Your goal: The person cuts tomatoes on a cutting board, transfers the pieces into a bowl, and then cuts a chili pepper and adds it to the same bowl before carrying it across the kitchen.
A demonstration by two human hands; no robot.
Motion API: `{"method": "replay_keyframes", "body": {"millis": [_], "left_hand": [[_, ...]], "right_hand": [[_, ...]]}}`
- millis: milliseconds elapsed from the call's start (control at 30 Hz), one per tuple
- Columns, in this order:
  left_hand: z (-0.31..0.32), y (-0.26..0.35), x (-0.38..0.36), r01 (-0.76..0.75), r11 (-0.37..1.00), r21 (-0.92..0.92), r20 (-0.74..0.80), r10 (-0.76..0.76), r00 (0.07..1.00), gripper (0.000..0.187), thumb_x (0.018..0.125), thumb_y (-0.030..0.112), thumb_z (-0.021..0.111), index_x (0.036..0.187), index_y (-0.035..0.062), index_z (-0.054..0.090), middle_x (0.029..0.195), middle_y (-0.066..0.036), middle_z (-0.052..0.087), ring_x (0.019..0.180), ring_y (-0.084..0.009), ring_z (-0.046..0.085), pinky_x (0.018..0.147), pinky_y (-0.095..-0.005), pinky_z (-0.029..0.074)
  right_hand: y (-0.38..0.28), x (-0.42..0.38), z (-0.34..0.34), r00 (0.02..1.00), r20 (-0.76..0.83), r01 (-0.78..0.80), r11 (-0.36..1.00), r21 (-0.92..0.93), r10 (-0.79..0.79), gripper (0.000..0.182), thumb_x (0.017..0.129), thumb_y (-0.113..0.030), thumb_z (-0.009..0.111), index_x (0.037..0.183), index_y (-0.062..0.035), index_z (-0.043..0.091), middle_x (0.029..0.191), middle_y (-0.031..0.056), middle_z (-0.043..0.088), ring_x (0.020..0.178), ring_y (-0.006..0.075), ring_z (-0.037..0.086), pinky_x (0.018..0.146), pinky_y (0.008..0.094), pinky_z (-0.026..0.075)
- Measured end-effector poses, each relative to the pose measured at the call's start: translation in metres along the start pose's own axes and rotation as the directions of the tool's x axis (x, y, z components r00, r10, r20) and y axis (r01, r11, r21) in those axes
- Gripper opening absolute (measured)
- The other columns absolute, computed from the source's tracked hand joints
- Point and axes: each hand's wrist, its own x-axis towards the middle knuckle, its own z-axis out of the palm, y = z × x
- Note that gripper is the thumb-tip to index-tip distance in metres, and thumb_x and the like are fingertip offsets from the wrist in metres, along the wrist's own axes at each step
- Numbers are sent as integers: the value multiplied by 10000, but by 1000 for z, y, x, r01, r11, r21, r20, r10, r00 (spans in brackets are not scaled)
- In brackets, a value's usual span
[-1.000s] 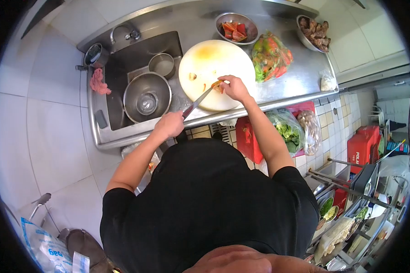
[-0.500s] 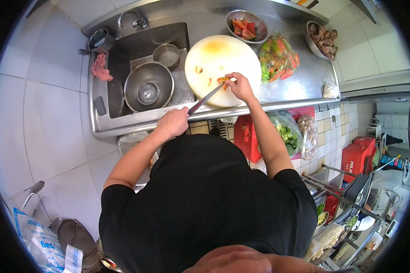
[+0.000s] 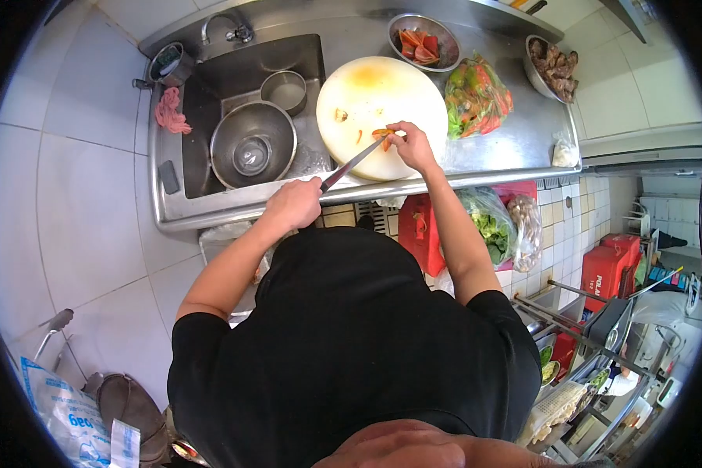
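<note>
My left hand (image 3: 295,204) is closed round the handle of a knife (image 3: 355,165), whose blade slants up and right over the round white cutting board (image 3: 359,97). The knife's tip meets a small orange-red pepper piece (image 3: 381,134) near the board's right part. Fingers of my right hand (image 3: 409,144) pinch this piece from the right. Close by on the board lie a thin orange sliver (image 3: 359,136) and a small brownish scrap (image 3: 341,115).
Behind the board stands a metal bowl of red pieces (image 3: 420,47). A bag of peppers (image 3: 476,97) lies to the right, with a bowl of brown chunks (image 3: 552,70) beyond. The sink (image 3: 203,101) on the left holds a large bowl (image 3: 225,148) and a pot (image 3: 284,92).
My left hand and the knife handle have shifted slightly left. My right hand stays nearly still at the pepper piece. The whole view has moved up a little.
</note>
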Motion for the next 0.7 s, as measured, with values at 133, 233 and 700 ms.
{"method": "replay_keyframes", "body": {"millis": [133, 233, 700], "left_hand": [[6, -5, 9, 0, 1000, -3, 14, 0, 1000, 253, 1020, 224, 494, 1114, 17, 604, 1003, -280, 695, 987, -467, 665, 879, -582, 504], [7, -8, 13, -30, 999, -16, 20, 31, 999, 261, 1021, 226, 495, 1119, 11, 605, 1010, -280, 695, 989, -465, 667, 882, -580, 505], [29, -5, 28, 10, 995, -99, 139, 4, 990, 281, 1034, 233, 485, 1140, -4, 592, 1044, -279, 688, 1015, -467, 657, 910, -562, 499]], "right_hand": [[-1, -1, 3, 999, 21, -29, 1000, 3, 29, 265, 922, -155, 728, 1150, -18, 724, 1113, 189, 705, 949, 330, 692, 861, 386, 539], [-1, 0, 2, 996, -14, 82, 994, -72, -84, 262, 917, -156, 732, 1143, -24, 727, 1105, 190, 701, 967, 345, 683, 874, 396, 534], [11, 0, 11, 995, -34, 87, 994, -59, -89, 255, 907, -161, 740, 1121, -24, 717, 1091, 192, 680, 950, 347, 687, 849, 397, 550]]}}
